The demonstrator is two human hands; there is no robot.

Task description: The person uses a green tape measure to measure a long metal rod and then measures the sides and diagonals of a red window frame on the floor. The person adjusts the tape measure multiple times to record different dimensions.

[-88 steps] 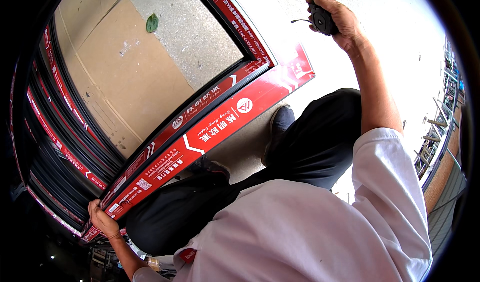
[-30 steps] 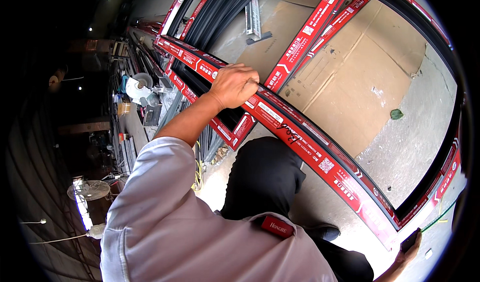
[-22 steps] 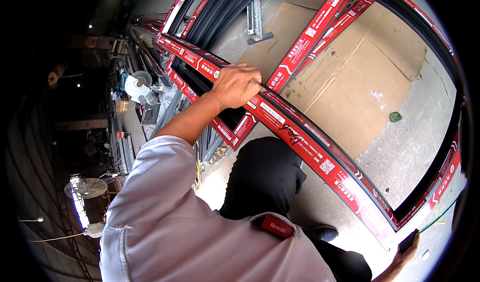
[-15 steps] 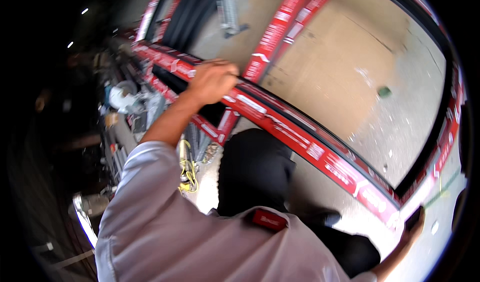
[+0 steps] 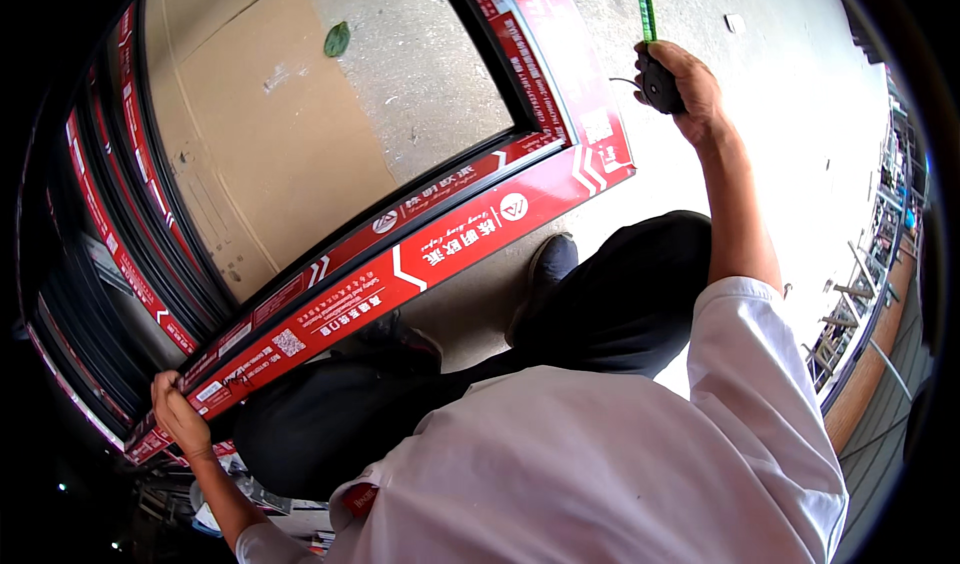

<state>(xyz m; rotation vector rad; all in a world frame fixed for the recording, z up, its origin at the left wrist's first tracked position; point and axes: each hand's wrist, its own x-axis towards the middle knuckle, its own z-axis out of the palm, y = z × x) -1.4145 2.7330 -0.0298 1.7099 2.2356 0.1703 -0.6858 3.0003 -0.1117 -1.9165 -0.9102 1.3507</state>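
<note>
A large window or door frame, covered in red printed film with black inner profiles, stands in front of me. My left hand is closed over its near rail at the lower left, fingertips on the top edge. Out to the right, past the frame's corner, my right hand grips a round black tape measure. A green tape blade runs from it toward the top of the view; its far end is out of sight. A thin dark cord loops beside the tape measure.
Brown cardboard and a green leaf lie on the floor inside the frame. Red-and-black bars cross at the left. A rack of metal pieces lines the far right. My knees are close beneath the near rail.
The view has swung right, so the frame's right corner and my right hand show more fully. The green blade now shows extended. My left hand remains on the near rail.
</note>
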